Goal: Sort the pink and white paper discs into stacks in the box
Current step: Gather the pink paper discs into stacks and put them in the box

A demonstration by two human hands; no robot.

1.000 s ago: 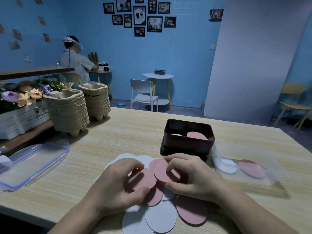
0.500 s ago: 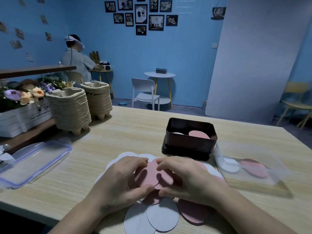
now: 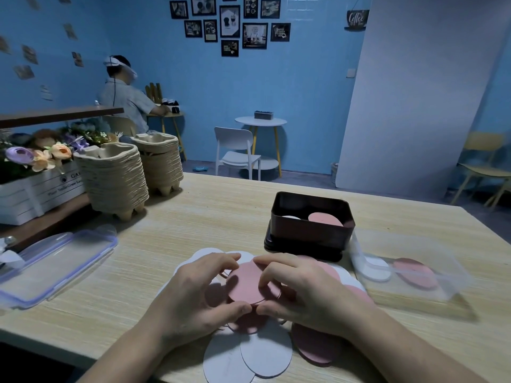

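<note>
A loose pile of pink and white paper discs (image 3: 265, 352) lies on the wooden table (image 3: 193, 222) near its front edge. My left hand (image 3: 193, 297) and my right hand (image 3: 307, 294) meet over the pile, fingertips around a small stack of pink discs (image 3: 246, 283) held between them. Behind the pile stands a dark box (image 3: 309, 236) with a white disc (image 3: 290, 217) on its left and a pink disc (image 3: 325, 219) on its right inside.
A clear plastic container (image 3: 409, 272) with a white and a pink disc lies right of the box. Its clear lid (image 3: 55, 264) rests at the left. Two stacks of pulp trays (image 3: 113, 178) and a flower crate (image 3: 33, 183) stand far left. A person sits in the background.
Both hands have drawn together, gathering the pink discs into one stack between the fingertips. The view has tilted slightly.
</note>
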